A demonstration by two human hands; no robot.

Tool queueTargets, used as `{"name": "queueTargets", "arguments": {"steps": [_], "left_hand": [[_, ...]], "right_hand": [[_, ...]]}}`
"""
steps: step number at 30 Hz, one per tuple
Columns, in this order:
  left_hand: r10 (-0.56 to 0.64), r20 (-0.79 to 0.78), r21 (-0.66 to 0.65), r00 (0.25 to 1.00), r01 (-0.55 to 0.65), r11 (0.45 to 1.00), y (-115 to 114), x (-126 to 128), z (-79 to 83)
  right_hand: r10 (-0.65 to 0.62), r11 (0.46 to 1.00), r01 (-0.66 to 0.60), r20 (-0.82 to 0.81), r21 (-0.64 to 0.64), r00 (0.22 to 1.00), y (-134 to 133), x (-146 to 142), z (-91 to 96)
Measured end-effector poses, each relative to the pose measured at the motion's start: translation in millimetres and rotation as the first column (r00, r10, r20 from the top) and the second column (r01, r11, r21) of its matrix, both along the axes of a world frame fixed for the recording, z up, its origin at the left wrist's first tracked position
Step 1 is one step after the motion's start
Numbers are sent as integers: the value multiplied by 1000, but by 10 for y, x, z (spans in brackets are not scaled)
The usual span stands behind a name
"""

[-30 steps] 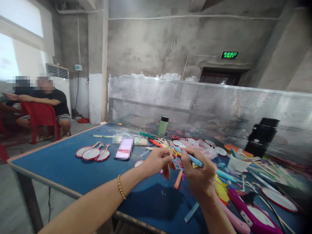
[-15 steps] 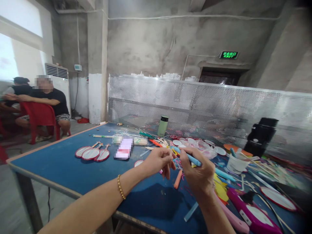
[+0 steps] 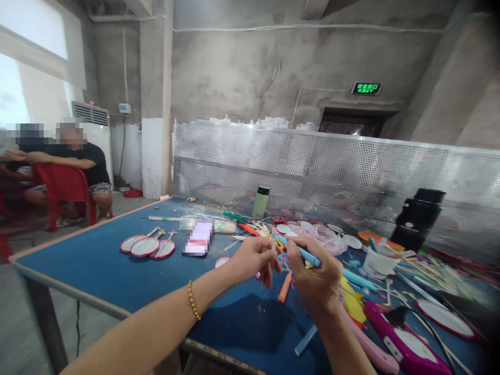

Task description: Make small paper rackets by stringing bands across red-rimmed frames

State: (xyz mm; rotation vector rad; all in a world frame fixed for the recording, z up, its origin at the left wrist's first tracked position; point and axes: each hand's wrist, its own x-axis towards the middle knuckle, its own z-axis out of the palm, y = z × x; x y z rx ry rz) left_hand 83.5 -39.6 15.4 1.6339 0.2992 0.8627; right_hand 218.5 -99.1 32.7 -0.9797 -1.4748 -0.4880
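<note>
My left hand (image 3: 258,258), with a gold bead bracelet (image 3: 192,300) at the wrist, is raised over the front of the table. Its thumb and fingers pinch a small pale stick (image 3: 274,245), mostly covered by the fingers. Close on its right, my right hand (image 3: 318,271) grips a light blue pen-shaped tool (image 3: 309,256) and points it left toward the stick. Whether the tool's tip touches the stick I cannot tell. Below and between the hands, an orange stick-like piece (image 3: 285,287) lies on the blue table (image 3: 156,284).
Several round red-rimmed fans (image 3: 145,247) lie left, near a phone (image 3: 198,238). A green bottle (image 3: 261,202) stands behind the hands. To the right are a white tub (image 3: 379,263), a purple device (image 3: 406,338) and cluttered sticks. A perforated metal screen (image 3: 332,166) borders the far side.
My right hand and the blue tool have shifted very slightly left. My left hand keeps its place and its pinch.
</note>
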Motion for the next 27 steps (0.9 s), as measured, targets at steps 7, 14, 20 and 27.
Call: {"name": "queueTargets", "arguments": {"steps": [7, 14, 20, 27], "left_hand": [[-7, -5, -9, 1000, 7, 1000, -14, -9, 6], [-3, 5, -4, 1000, 3, 1000, -3, -4, 4], [-1, 14, -11, 1000, 2, 1000, -2, 2, -1], [-15, 28, -21, 999, 16, 1000, 12, 15, 1]], "right_hand": [[-24, 1000, 24, -10, -1, 1000, -3, 4, 11], [12, 1000, -12, 6, -8, 1000, -13, -4, 13], [18, 1000, -18, 16, -3, 1000, -11, 2, 7], [-6, 1000, 6, 7, 6, 1000, 6, -1, 0]]}}
